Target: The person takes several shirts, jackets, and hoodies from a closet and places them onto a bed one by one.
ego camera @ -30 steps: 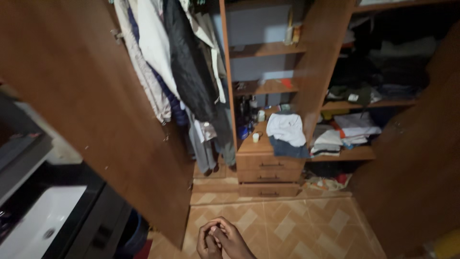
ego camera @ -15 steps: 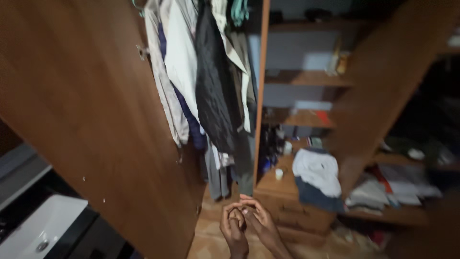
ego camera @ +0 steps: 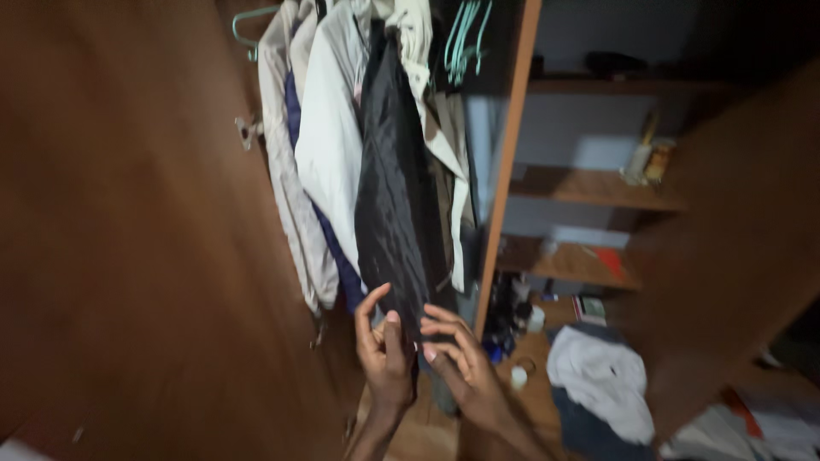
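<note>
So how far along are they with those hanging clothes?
The wardrobe door already stands open. Both hands, left hand and right hand, are raised with open fingers at the hem of the black garment. It is not yet gripped and hangs on the rail among the pale jackets.

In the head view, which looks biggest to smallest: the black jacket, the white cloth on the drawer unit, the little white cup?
1. Black jacket, clearly largest.
2. White cloth.
3. White cup, tiny.
The jacket hangs nearer the camera, which exaggerates its lead.
</note>
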